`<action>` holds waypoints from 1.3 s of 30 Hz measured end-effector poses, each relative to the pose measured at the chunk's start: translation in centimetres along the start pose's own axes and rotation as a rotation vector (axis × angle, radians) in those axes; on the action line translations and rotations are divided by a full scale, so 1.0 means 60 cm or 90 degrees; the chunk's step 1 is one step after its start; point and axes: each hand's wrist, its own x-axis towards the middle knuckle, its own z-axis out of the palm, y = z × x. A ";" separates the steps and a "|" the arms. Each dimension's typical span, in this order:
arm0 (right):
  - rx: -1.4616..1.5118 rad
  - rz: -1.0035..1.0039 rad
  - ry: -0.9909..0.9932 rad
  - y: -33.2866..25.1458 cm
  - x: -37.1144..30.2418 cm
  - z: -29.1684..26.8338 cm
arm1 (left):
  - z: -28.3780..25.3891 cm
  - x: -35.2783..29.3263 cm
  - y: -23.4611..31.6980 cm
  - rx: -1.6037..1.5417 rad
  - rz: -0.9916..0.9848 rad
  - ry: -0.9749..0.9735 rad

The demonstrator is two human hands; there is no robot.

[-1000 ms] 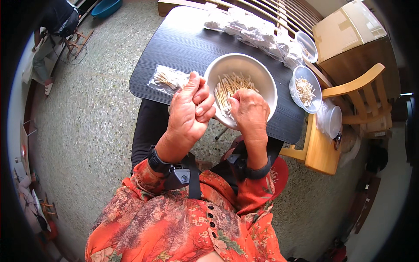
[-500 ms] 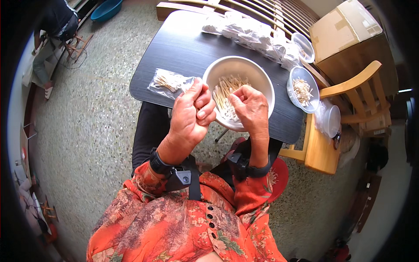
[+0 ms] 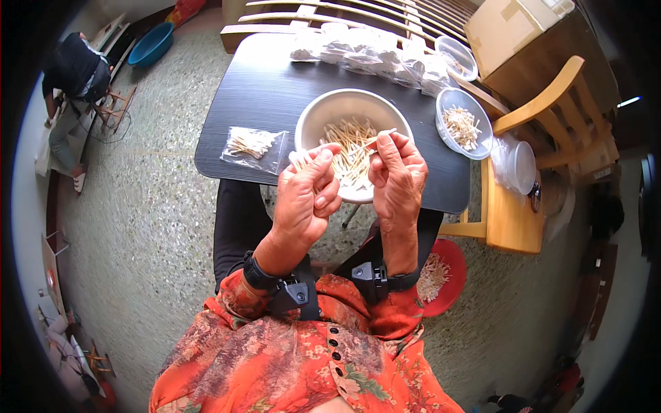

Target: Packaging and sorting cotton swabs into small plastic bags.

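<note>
At left, a clear plastic bag of cotton swabs (image 3: 251, 146) lay flat on the black wood-grain table (image 3: 261, 82). The left hand (image 3: 306, 191) was clamped round a small bunch of white-tipped swabs (image 3: 300, 160). The right hand (image 3: 399, 172) pinched one slim pale swab (image 3: 367, 144) above the round off-white bowl (image 3: 375, 110). The step looked like gathering swabs by hand; another pick would have called for clearing the bowl's raised rim. White bundles in clear bags (image 3: 385, 56) lined the far edge; a round translucent plastic tub (image 3: 476, 104) stood right.
</note>
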 end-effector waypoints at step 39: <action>-0.337 -0.297 -0.025 0.059 -0.076 0.024 | 0.008 -0.003 -0.014 -0.163 -0.070 0.014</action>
